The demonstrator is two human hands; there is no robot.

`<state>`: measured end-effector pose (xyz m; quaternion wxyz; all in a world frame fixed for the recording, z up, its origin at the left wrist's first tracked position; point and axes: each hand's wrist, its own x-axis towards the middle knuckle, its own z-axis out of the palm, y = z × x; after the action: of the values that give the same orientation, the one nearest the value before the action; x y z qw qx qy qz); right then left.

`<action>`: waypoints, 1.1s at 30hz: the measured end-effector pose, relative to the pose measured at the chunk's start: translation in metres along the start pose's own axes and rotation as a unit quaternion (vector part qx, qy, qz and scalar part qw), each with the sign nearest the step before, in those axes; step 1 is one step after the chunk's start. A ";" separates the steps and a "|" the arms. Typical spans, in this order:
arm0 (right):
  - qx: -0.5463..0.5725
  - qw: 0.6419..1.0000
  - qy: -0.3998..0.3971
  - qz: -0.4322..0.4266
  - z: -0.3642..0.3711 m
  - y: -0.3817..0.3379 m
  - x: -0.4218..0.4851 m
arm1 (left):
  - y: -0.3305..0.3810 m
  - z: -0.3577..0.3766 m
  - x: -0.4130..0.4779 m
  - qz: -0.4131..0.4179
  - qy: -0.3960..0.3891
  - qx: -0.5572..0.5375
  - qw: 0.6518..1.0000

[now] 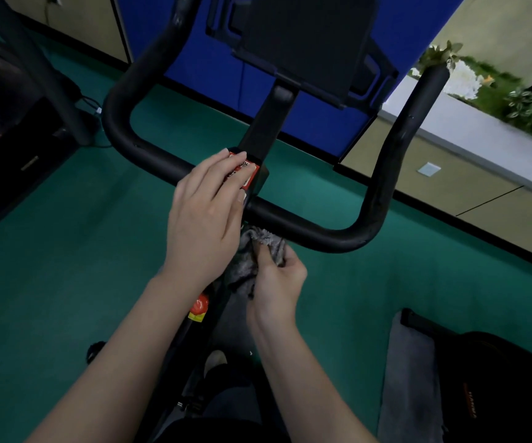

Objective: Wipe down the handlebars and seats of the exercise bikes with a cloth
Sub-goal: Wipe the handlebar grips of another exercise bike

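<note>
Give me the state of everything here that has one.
left hand, open, fingers flat on the red label
right hand, gripping the cloth
cloth, bunched, close under the handlebar
handlebar, right side looks scuffed

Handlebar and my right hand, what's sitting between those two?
The grey cloth, gripped by the right hand, fills the gap just under the handlebar; the head view shows it.

— Green floor (66, 251) spreads across the whole view.
— The exercise bike (258, 132) stands on it in the centre. At the far left there's a black machine (8, 123) with a cable (90, 103) trailing by its base.
— Near right, a grey mat (408, 378) lies flat, with something bulky and black just beside it.
</note>
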<state>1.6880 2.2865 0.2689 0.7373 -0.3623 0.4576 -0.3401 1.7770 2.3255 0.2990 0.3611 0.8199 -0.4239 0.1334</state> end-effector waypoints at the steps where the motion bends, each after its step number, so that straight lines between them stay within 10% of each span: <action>1: -0.002 1.000 -0.006 0.005 0.002 0.001 0.000 | 0.000 0.000 0.000 -0.002 0.000 0.001 1.000; 14: 0.022 0.989 0.091 0.117 0.001 0.005 0.011 | 0.001 0.001 -0.001 0.000 0.003 0.018 1.000; 33: 0.119 0.984 -0.076 0.106 -0.012 -0.020 0.004 | 0.002 0.001 0.000 0.008 -0.002 0.021 1.000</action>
<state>1.6747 2.2704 0.2799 0.8398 -0.2466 0.3921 -0.2832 1.7751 2.3245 0.2995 0.3418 0.8241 -0.4283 0.1436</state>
